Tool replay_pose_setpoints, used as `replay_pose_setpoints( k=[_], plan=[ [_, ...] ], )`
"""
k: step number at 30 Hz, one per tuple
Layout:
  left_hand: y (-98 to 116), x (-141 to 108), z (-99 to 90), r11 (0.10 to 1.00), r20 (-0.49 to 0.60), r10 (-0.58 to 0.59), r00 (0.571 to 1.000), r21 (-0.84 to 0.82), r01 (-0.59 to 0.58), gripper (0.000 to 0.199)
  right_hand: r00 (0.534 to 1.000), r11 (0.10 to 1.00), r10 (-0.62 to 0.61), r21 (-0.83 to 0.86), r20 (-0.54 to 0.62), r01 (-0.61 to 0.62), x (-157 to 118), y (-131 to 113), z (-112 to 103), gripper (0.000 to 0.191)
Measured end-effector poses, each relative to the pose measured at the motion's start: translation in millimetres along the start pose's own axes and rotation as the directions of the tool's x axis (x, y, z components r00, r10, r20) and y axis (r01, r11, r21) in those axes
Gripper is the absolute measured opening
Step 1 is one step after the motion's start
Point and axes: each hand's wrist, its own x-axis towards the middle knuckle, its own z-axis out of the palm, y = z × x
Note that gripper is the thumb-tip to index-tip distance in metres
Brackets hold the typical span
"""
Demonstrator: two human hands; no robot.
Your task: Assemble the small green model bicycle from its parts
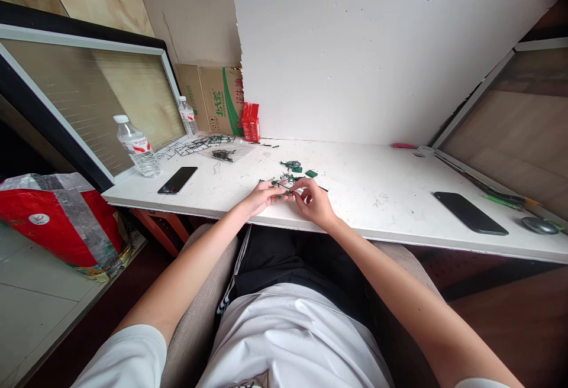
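I have a thin dark green piece (285,187) between my 2 hands, its exact shape too small to tell. My left hand (261,200) grips it from the left, fingers half curled; my right hand (314,203) pinches its right end between thumb and fingertips. Just beyond my fingers, on the white table (355,196), lie a rounded green piece (290,164) and 2 flat green pieces (311,173), near my right hand.
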Motion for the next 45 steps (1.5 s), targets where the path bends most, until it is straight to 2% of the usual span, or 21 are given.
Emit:
replay_pose_setpoints(
  k=[11, 22, 33, 45],
  plan=[
    [1.4, -2.3, 0.0, 1.000, 0.027, 0.002, 1.000, 0.022, -0.003, 0.042, 1.000, 1.000, -0.006, 0.010, 0.013, 0.006, 0.1, -1.3, -0.9, 0.022],
    [-1.1, 2.0, -3.2, 1.000, 0.036, 0.003, 0.999, -0.012, -0.003, 0.029, 1.000, 1.000, 0.001, 0.008, 0.023, -0.001, -0.7, 0.1, 0.1, 0.025],
    [0.5, 1.5, -2.3, 1.000, 0.064, -0.013, 0.998, -0.001, 0.013, 0.029, 1.000, 1.000, 0.010, 0.017, 0.025, -0.010, 0.8, -1.0, -0.7, 0.024],
    [-0.1, 0.8, -2.0, 1.000, 0.007, -0.018, 1.000, -0.005, 0.018, 0.030, 0.999, 1.000, 0.005, 0.020, 0.045, -0.006, 1.3, -2.3, -1.7, 0.020]
  ],
)
